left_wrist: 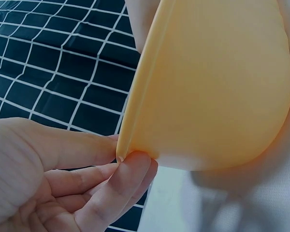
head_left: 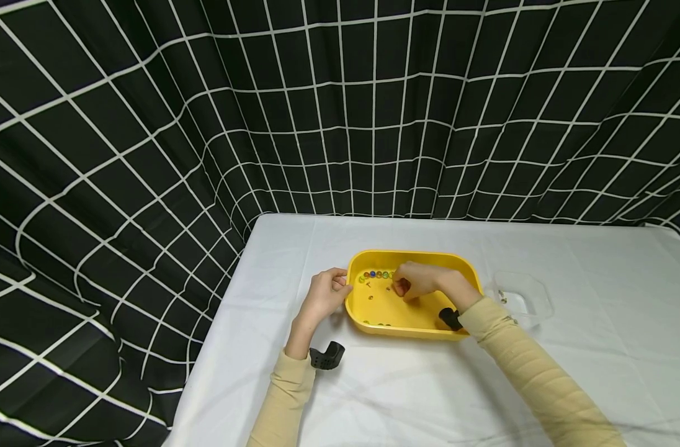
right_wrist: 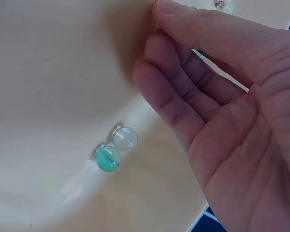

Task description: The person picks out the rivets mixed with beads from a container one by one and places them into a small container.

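Note:
A yellow plastic tub [head_left: 424, 333] stands on the table, tipped slightly in the left wrist view. My left hand [head_left: 324, 295] pinches its left rim, thumb on one side and fingers on the other. Inside the tub my right hand [head_left: 420, 279] reaches down with fingers curled and thumb toward the index finger; I cannot tell if anything is between the tips. Glass marbles line the far wall, among them a blue marble [head_left: 373, 274]. A green-and-clear marble [right_wrist: 108, 158] touches a clear marble [right_wrist: 125, 138] near the right hand. Small brass-coloured pieces [head_left: 370, 298] lie on the tub floor.
Right of the tub, partly behind the right forearm, is a clear plastic container [head_left: 532, 301] with a small metallic piece [head_left: 502, 297] in it. A white cloth [head_left: 373, 391] covers the table. Black curtains with a white grid [head_left: 396, 112] hang behind and at the left.

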`<state>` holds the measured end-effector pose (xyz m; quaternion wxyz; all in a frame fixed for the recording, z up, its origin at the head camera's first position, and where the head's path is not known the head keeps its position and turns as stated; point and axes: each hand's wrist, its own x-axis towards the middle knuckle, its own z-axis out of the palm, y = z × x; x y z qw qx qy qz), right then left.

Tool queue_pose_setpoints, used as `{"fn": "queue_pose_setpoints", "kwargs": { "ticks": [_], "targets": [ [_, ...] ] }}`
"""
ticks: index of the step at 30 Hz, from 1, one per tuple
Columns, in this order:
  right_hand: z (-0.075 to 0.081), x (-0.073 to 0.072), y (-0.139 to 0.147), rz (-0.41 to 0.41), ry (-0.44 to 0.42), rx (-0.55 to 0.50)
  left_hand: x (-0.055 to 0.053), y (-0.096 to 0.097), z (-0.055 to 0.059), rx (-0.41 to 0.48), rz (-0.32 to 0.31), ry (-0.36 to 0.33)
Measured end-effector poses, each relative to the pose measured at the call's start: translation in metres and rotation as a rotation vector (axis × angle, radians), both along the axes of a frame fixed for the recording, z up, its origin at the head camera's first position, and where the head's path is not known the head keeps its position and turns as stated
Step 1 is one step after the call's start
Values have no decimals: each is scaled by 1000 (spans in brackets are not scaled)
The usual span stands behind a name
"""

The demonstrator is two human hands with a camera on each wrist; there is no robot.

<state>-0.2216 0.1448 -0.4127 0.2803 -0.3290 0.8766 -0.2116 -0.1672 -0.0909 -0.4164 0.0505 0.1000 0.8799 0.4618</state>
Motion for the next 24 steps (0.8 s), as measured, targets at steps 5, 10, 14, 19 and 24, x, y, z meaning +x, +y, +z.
{"fn": "queue_pose_setpoints", "kwargs": {
  "ticks": [5, 10, 14, 19, 24],
  "targets": [
    [1, 1, 3, 9, 13, 0, 0, 0, 0, 3, 0, 2],
    [3, 2, 7, -1, 13, -9, -1, 1, -1, 4, 4, -15],
    [5, 3, 10, 1, 24, -14, -1, 1, -1, 4, 7, -17],
    [8, 3, 14, 21, 47, -22, -1, 0, 0, 6, 1, -8],
    [10, 3, 16, 32, 62, -29, -1, 0, 0, 9, -1, -9]
  ]
}}
